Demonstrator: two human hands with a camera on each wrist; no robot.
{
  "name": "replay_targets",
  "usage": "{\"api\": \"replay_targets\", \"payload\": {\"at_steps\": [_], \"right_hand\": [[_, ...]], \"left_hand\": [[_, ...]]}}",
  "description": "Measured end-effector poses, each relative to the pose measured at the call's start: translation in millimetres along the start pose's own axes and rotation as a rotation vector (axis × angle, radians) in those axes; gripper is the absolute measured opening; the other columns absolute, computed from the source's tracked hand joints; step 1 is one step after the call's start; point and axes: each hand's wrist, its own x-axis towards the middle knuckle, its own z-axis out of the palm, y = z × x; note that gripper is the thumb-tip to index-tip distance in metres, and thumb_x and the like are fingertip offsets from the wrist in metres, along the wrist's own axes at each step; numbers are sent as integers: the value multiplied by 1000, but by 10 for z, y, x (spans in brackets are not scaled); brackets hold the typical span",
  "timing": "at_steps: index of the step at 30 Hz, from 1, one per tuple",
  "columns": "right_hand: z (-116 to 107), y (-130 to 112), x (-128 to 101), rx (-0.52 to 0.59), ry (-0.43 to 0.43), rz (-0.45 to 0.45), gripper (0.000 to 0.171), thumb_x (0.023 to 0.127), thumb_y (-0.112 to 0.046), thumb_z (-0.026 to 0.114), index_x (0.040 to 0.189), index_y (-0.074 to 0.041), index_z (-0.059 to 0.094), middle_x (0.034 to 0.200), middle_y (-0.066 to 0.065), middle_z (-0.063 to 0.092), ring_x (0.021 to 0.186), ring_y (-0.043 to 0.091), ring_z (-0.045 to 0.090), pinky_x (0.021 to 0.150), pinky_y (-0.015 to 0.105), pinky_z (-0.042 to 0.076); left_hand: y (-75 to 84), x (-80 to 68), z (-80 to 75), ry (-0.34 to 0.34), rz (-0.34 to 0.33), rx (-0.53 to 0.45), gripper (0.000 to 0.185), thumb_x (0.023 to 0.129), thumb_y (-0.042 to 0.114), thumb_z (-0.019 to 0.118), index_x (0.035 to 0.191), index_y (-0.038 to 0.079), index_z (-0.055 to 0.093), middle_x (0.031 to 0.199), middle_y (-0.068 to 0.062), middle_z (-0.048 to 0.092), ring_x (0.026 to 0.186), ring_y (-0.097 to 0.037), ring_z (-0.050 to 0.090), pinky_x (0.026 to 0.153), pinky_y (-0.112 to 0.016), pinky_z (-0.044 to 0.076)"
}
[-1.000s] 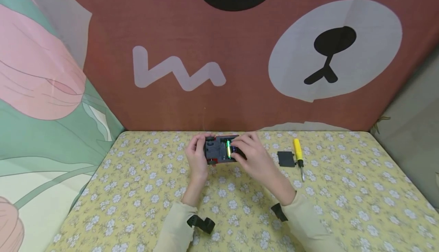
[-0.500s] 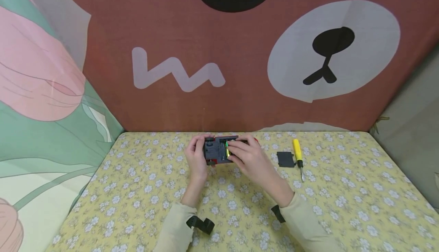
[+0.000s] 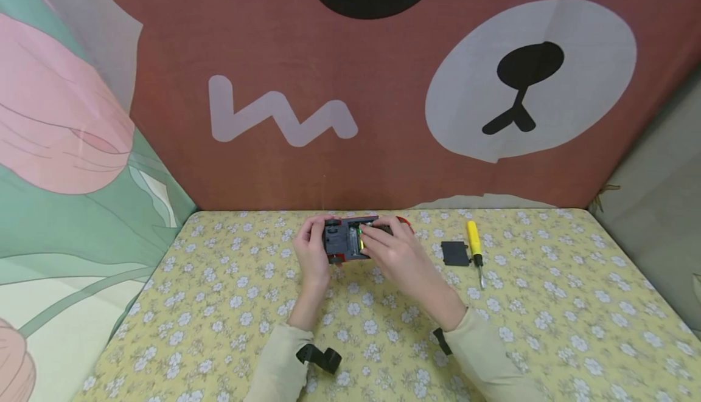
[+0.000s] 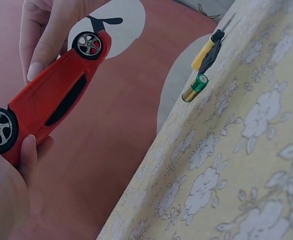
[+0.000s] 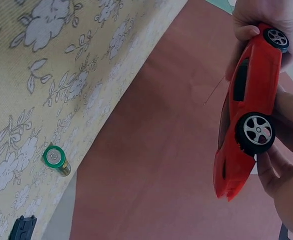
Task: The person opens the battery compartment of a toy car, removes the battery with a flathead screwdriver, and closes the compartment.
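I held the toy car [image 3: 353, 241] upside down over the far middle of the desk [image 3: 547, 317], its dark grey plastic underside facing me and its glossy red body turned away. My left hand [image 3: 311, 253] gripped the car's left end, fingers curled over the far edge and thumb on the near one. My right hand [image 3: 397, 256] lay across the right half, its fingers [image 3: 372, 239] curled down onto the open battery bay, where a sliver of green and yellow battery showed. From the wrist views the car was a smooth, low red wedge with black windows and silver spoked wheels [image 5: 257, 131] on rubbery black tyres.

The desk wore a woven yellow cloth printed with small white flowers. At 3 o'clock from the car lay a flat, square, dark cover [image 3: 456, 253], and just beside it, further right, a screwdriver [image 3: 475, 250] with a yellow handle and thin metal shaft. A loose battery [image 4: 195, 87], a short green-and-gold cylinder, lay on the cloth near the desk's far edge.

Compared with a second earlier, my right fingers had slid left over the bay, hiding most of the battery that showed plainly then; the car, cover and screwdriver sat as before.
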Motion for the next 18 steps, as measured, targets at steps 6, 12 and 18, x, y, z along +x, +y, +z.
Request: {"api": "replay_targets", "payload": {"at_steps": [6, 12, 18], "right_hand": [[18, -5, -14, -30, 6, -34, 37, 81, -7, 89, 116, 1, 77, 119, 14, 74, 113, 32, 61, 88, 46, 54], [31, -17, -22, -45, 24, -49, 38, 80, -4, 89, 116, 3, 76, 118, 14, 74, 111, 31, 62, 86, 44, 54], [40, -39, -23, -53, 29, -55, 37, 80, -3, 89, 114, 3, 76, 117, 15, 74, 110, 32, 62, 86, 44, 54]], "left_hand": [[-5, 8, 2, 10, -4, 2, 35, 105, 14, 53, 107, -20, 63, 91, -3, 75, 74, -13, 67, 59, -26, 56], [-2, 8, 19, 20, -8, -11, 33, 105, 12, 54, 106, -21, 63, 90, -5, 75, 77, -15, 68, 64, -26, 56], [3, 8, 11, 25, -24, -10, 32, 105, 12, 54, 105, -18, 64, 90, -5, 75, 74, -15, 67, 62, -26, 56]]}}
